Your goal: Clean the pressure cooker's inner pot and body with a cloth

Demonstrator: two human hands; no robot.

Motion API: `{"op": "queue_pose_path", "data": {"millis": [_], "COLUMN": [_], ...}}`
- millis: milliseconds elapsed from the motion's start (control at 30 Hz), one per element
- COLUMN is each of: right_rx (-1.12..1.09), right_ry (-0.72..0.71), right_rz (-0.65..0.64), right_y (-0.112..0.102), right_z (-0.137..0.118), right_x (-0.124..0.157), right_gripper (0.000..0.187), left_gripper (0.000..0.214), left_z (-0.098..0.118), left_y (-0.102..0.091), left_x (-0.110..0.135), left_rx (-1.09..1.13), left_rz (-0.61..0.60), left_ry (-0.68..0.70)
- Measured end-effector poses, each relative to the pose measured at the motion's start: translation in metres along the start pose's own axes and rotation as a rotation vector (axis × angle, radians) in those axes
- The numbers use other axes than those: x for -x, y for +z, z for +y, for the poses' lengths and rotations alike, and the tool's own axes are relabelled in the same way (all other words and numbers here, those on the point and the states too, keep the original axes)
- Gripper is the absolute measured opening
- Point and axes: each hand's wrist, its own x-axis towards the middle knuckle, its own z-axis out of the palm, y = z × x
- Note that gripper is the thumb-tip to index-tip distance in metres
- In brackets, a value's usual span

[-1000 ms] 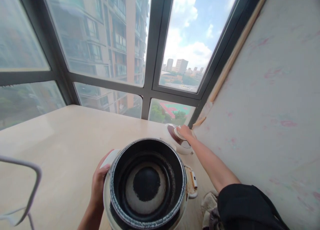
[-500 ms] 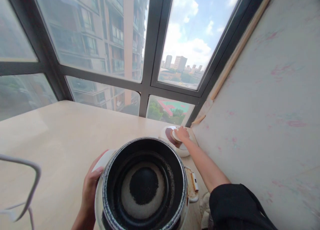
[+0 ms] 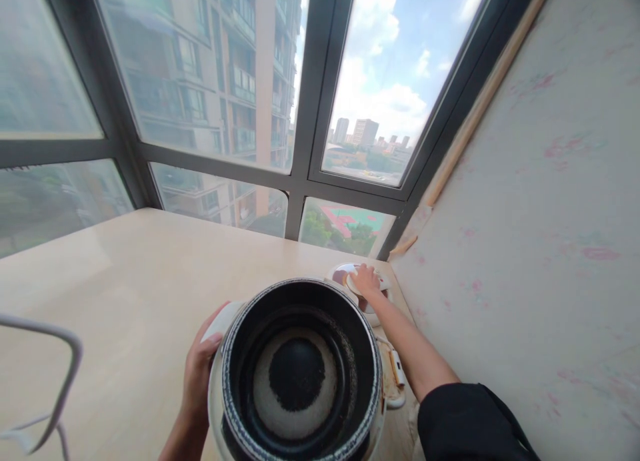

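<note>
A round white rice cooker body (image 3: 298,374) stands open on the pale wooden table (image 3: 125,281), its dark, stained inside and heating plate facing up. My left hand (image 3: 199,374) grips the cooker's left side with fingers wrapped round the white rim handle. My right hand (image 3: 366,281) reaches past the cooker to its white lid (image 3: 361,284), which lies in the far right corner, and closes on the lid's knob. A black sleeve covers my right upper arm.
Large dark-framed windows (image 3: 300,147) run along the table's far edge. A pale marbled wall (image 3: 525,214) closes the right side. A grey wire frame (image 3: 60,374) juts in at the lower left. A crumpled cloth lies by the cooker's right.
The view shifted a little. My right hand stays on the lid in the corner, and the lid looks tipped flatter than before. My left hand keeps its grip on the cooker.
</note>
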Motion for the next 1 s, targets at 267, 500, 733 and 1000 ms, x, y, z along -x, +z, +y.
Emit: {"op": "queue_pose_path", "data": {"millis": [267, 500, 733, 1000], "right_rx": [-0.057, -0.391, -1.324, -1.764], "right_ry": [-0.139, -0.240, -0.013, 0.153], "right_rz": [-0.002, 0.024, -0.209, -0.097], "right_y": [-0.019, -0.039, -0.063, -0.071], "right_z": [0.012, 0.017, 0.048, 0.021], "right_x": [0.029, 0.080, 0.172, 0.251], "right_gripper": [0.043, 0.044, 0.063, 0.043], "left_gripper": [0.071, 0.063, 0.060, 0.049], "left_z": [0.002, 0.002, 0.000, 0.017], "left_y": [0.002, 0.002, 0.001, 0.002], "left_x": [-0.002, -0.004, -0.004, 0.002], "left_rx": [0.007, -0.033, -0.019, -0.150], "left_rz": [-0.020, -0.055, -0.103, 0.039], "left_ry": [0.000, 0.084, 0.096, 0.169]}}
